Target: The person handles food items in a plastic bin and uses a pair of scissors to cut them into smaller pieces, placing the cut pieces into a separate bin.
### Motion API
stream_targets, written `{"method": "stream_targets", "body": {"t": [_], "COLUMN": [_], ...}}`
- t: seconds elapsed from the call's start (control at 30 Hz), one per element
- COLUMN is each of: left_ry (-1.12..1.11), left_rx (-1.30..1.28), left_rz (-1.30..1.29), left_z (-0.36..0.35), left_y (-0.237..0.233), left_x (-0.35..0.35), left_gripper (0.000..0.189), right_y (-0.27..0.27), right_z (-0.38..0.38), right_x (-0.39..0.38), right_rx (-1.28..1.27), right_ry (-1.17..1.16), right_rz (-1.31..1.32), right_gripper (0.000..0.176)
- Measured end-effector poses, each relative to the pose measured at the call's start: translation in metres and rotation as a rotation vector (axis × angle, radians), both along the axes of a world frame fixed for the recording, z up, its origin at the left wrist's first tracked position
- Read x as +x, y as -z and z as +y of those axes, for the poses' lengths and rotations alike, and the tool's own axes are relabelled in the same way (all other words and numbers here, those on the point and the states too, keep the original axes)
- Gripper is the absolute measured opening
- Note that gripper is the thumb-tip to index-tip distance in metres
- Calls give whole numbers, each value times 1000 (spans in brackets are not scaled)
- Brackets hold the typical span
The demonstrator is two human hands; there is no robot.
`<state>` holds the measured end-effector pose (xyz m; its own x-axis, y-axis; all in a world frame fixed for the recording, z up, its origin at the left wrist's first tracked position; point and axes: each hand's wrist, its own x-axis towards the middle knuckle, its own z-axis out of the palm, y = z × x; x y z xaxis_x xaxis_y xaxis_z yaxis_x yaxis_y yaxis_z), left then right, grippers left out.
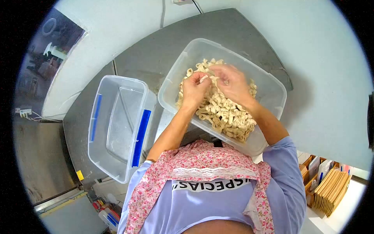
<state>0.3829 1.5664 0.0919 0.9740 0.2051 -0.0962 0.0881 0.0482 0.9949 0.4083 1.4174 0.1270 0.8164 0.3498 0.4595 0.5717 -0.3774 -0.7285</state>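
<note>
The left hand [196, 91] pinches a small pale piece [203, 79]; whether the right hand [233, 84], fingers curled beside it, grips anything I cannot tell. Both are above the tub [276, 87] where knotted pieces [230, 121] lie heaped, likely so drops land inside, with a box [96, 154] standing nearby, presumably for easy reach.

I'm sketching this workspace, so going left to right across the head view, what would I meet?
White spray bottle → yellow tag → blue-handled plastic bin → left hand → right hand → tan stack.
</note>
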Motion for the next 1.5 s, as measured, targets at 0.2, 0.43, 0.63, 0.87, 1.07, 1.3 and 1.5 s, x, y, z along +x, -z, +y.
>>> {"method": "stream_targets", "body": {"t": [0.2,0.43,0.63,0.87,1.07,1.3,1.5], "left_ry": [157,15,59,71,166,182,-139], "left_rx": [-329,-171,-471,-528,-512,-718,-184], "left_rz": [218,-70,255,47,-70,13,-438], "left_z": [12,4,10,14,3,11,7], "left_y": [0,6,-1,0,5,9,-3], "left_x": [-1,0,0,1,0,-1,-7], "left_gripper": [11,11,21,22,22,27,9], "right_y": [10,8,13,-4,11,14,30], "right_z": [-8,-3,-7,-17,12,14,-19], "right_x": [11,3,14,15,-7,-1,39], "right_rx": [370,-57,564,447,51,136,-488], "right_ry": [-196,-55,-66,51,41,-96,10], "right_rz": [539,-62,483,322,34,64,-19], "right_gripper": [38,28,27,32,34,36,32]}}
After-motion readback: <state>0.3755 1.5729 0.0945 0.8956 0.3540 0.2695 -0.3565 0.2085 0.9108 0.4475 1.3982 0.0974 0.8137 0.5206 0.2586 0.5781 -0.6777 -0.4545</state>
